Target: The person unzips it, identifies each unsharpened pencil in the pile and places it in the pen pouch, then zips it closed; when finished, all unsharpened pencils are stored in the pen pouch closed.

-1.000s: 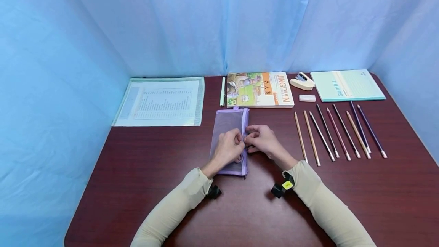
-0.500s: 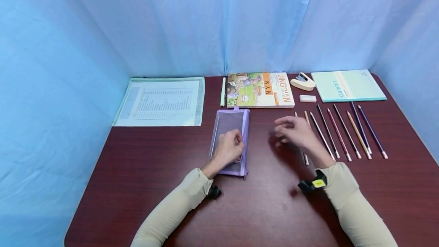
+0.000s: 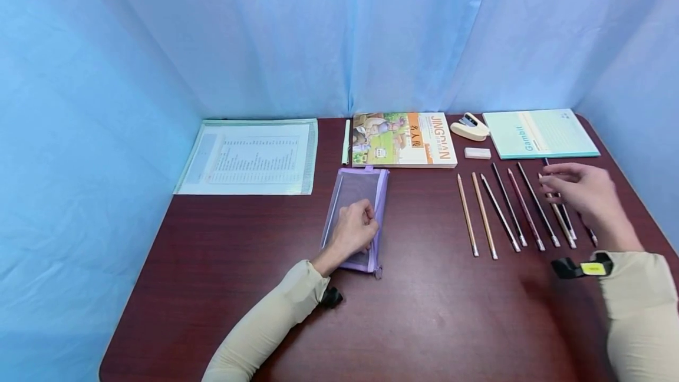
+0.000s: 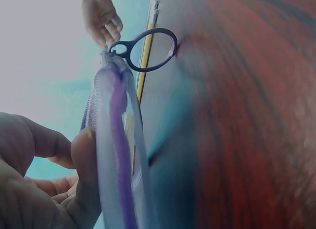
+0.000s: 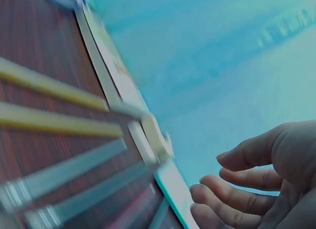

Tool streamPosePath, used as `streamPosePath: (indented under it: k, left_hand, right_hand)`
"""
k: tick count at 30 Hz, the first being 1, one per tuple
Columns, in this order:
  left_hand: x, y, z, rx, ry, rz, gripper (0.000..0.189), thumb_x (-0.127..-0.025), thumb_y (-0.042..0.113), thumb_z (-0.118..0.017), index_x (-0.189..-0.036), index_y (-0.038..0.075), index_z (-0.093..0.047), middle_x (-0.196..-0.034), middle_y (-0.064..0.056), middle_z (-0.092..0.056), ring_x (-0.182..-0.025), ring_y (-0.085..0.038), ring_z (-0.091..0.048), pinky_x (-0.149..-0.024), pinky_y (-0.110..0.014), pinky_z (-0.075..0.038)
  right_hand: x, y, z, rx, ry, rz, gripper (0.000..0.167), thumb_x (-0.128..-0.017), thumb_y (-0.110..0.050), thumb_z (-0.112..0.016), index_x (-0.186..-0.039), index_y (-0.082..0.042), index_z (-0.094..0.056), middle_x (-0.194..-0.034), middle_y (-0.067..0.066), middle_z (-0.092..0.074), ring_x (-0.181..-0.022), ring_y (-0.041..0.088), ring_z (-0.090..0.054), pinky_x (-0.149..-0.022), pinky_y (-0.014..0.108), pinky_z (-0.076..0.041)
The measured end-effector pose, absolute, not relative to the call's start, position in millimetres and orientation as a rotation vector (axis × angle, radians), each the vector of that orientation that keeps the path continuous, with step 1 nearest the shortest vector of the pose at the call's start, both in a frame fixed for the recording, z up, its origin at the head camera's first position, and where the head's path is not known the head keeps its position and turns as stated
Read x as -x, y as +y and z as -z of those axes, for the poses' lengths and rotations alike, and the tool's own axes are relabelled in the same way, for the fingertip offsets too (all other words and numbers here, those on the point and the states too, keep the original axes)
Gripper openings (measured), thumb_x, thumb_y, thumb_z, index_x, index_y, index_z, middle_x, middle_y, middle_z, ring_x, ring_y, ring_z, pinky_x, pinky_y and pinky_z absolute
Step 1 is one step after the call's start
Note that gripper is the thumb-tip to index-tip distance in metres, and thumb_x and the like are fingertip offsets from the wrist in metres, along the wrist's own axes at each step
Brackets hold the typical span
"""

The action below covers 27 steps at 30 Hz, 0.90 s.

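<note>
A purple mesh zip pencil case (image 3: 352,184) lies on the table in front of me. My left hand (image 3: 352,229) pinches its upper layer near the zip side, as the left wrist view shows with the thumb (image 4: 86,162) against the edge. The zip's ring pull (image 4: 153,49) hangs off the case's near end. My right hand (image 3: 589,196), empty with loosely bent fingers, hovers over the right-hand end of a row of pencils (image 3: 467,217). It partly hides the dark pencils there.
Behind the pencils sit a white eraser (image 3: 477,153), a cream stapler (image 3: 470,128) and a pale green notebook (image 3: 546,134). A picture-covered book (image 3: 398,137) and a light green pen (image 3: 346,143) lie behind the case. A document pouch (image 3: 249,158) is at left.
My right hand has left the pencil case's zip side and swept right to above the pencils. My left hand has kept its grip; the case has turned slightly.
</note>
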<state>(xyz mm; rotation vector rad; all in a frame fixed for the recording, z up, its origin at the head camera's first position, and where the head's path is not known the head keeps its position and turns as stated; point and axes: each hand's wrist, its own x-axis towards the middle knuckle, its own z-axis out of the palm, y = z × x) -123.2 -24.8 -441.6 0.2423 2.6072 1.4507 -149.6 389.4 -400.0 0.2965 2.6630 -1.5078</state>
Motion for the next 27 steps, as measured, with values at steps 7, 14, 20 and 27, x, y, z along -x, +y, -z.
streamPosePath:
  k: [7,14,20,27]
  left_hand:
    - [123,-25,441,-0.224,2.589,-1.464,0.007,-0.082,-0.004,-0.053,-0.083,0.001,-0.058,-0.058,-0.012,-0.065,-0.031,-0.004,-0.049,-0.032,-0.029,-0.05]
    - [123,-24,442,-0.226,2.596,-1.453,0.007,-0.082,-0.005,-0.053,-0.083,0.001,-0.058,-0.057,-0.01,-0.064,-0.031,-0.004,-0.049,-0.032,-0.029,-0.05]
    - [123,-25,442,-0.24,2.601,-1.454,0.008,-0.082,-0.004,-0.053,-0.083,0.002,-0.058,-0.057,-0.009,-0.063,-0.032,-0.004,-0.05,-0.032,-0.028,-0.05]
    - [124,-26,442,-0.232,2.585,-1.45,0.007,-0.082,-0.005,-0.054,-0.083,0.001,-0.058,-0.058,-0.01,-0.065,-0.032,-0.004,-0.05,-0.033,-0.029,-0.05]
  right_hand:
    - [156,438,406,-0.412,2.968,0.809,0.047,-0.099,-0.028,-0.056,-0.127,0.009,-0.057,-0.08,0.016,-0.076,-0.056,-0.013,-0.05,-0.068,0.032,-0.051]
    - [161,450,419,-0.269,3.025,0.645,0.039,-0.092,-0.018,-0.062,-0.115,0.013,-0.062,-0.089,0.03,-0.073,-0.087,0.048,-0.063,-0.093,0.066,-0.036]
    - [166,444,425,-0.276,2.994,0.567,0.034,-0.086,-0.013,-0.063,-0.108,0.013,-0.065,-0.098,0.034,-0.067,-0.079,0.044,-0.062,-0.055,0.043,-0.046]
    - [173,441,429,-0.322,2.961,0.491,0.032,-0.08,-0.011,-0.062,-0.103,0.01,-0.065,-0.09,0.033,-0.064,-0.068,0.039,-0.058,-0.046,0.038,-0.043]
